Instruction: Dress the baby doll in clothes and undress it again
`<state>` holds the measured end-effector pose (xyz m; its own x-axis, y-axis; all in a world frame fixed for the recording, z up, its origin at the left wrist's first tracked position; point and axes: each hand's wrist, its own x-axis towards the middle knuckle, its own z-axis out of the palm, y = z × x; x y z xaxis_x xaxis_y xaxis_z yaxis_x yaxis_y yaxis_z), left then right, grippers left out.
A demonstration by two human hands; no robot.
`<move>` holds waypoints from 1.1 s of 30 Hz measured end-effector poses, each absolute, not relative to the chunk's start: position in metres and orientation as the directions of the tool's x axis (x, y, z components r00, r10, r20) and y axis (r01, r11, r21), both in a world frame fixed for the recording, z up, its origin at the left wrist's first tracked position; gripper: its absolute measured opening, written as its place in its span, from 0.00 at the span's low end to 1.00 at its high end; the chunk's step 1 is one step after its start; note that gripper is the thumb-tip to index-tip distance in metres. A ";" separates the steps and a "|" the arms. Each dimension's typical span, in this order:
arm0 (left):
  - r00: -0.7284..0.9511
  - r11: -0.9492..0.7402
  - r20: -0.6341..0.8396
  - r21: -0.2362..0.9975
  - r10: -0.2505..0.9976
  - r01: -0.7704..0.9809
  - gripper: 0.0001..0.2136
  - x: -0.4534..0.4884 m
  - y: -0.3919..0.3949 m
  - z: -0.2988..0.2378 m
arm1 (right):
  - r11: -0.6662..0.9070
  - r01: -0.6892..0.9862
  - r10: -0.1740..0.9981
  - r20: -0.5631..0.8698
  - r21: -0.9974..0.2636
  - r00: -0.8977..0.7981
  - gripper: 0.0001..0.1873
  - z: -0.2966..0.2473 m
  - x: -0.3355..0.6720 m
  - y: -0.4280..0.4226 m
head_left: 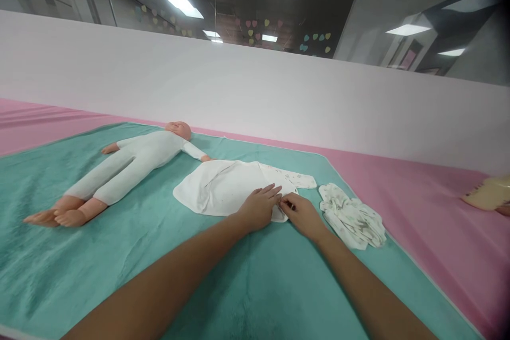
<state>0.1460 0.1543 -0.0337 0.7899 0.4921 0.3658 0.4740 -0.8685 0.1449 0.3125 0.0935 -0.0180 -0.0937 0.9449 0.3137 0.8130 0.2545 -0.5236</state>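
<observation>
A white baby shirt [227, 191] lies spread on a green towel [167, 255], one printed sleeve [300, 179] stretched to the right. My left hand [261, 207] rests on the shirt near its right end, fingers extended. Beside it, my right hand [300, 215] is closed in a pinch at the shirt's right edge; the exact bit of cloth between its fingertips is mostly hidden. A baby doll [143, 156] in a white body suit lies on its back to the left, one hand touching or very near the shirt.
Right of my right hand lies a crumpled, printed white cloth [353, 218]. Pink sheeting [422, 202] shows around the towel. A low white wall [247, 90] runs behind, with a mirror or glass above it. A beige object [488, 194] sits at the far right.
</observation>
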 end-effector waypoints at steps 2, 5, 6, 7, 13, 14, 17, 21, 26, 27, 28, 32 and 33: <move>0.821 -0.882 0.325 0.153 0.470 0.445 0.25 0.145 0.155 -0.034 | 0.273 0.803 0.952 0.270 -0.530 -0.146 0.15 -0.014 0.312 0.091; 0.830 -0.876 0.284 0.195 0.480 0.441 0.23 0.145 0.155 -0.033 | 0.297 0.797 0.951 0.239 -0.526 -0.197 0.19 -0.009 0.313 0.088; 0.827 -0.874 0.284 0.205 0.484 0.441 0.22 0.145 0.155 -0.032 | 0.295 0.796 0.952 0.233 -0.529 -0.198 0.19 -0.008 0.314 0.087; 0.825 -0.874 0.293 0.211 0.483 0.437 0.21 0.145 0.154 -0.032 | 0.290 0.792 0.954 0.229 -0.537 -0.194 0.20 -0.008 0.315 0.087; 0.848 -0.903 0.318 0.225 0.424 0.366 0.22 0.143 0.150 -0.029 | 0.345 0.768 0.935 0.267 -0.540 -0.232 0.24 -0.005 0.319 0.082; 0.858 -0.908 0.308 0.226 0.410 0.353 0.22 0.143 0.150 -0.028 | 0.352 0.767 0.932 0.272 -0.537 -0.238 0.24 -0.004 0.319 0.081; 0.888 -0.924 0.275 0.213 0.368 0.317 0.20 0.142 0.149 -0.025 | 0.360 0.723 0.932 0.270 -0.590 -0.243 0.24 -0.003 0.318 0.080; 0.907 -0.933 0.242 0.194 0.346 0.304 0.20 0.141 0.150 -0.024 | 0.294 0.524 0.954 0.217 -0.799 -0.205 0.25 -0.007 0.319 0.081; 0.934 -0.962 0.234 0.094 0.271 0.255 0.24 0.143 0.145 -0.026 | 0.251 0.379 0.958 0.285 -0.891 0.035 0.24 -0.014 0.334 0.091; 0.941 -0.967 0.225 0.073 0.254 0.244 0.24 0.145 0.143 -0.026 | 0.246 0.389 0.946 0.308 -0.888 0.106 0.23 -0.016 0.338 0.094; 0.947 -0.971 0.215 0.054 0.239 0.233 0.23 0.146 0.141 -0.027 | 0.234 0.403 0.933 0.321 -0.885 0.163 0.22 -0.017 0.342 0.096; 0.958 -0.977 0.200 -0.008 0.207 0.212 0.19 0.152 0.135 -0.029 | 0.187 0.475 0.919 0.324 -0.860 0.226 0.19 -0.022 0.349 0.101; 0.957 -0.978 0.208 -0.016 0.201 0.208 0.19 0.153 0.135 -0.030 | 0.178 0.505 0.926 0.317 -0.845 0.205 0.18 -0.022 0.348 0.101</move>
<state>0.1526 0.1345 -0.0297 0.9572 0.2006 0.2084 0.2085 -0.9779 -0.0162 0.3480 0.1014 -0.0219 0.2049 0.9259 0.3174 0.5049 0.1778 -0.8446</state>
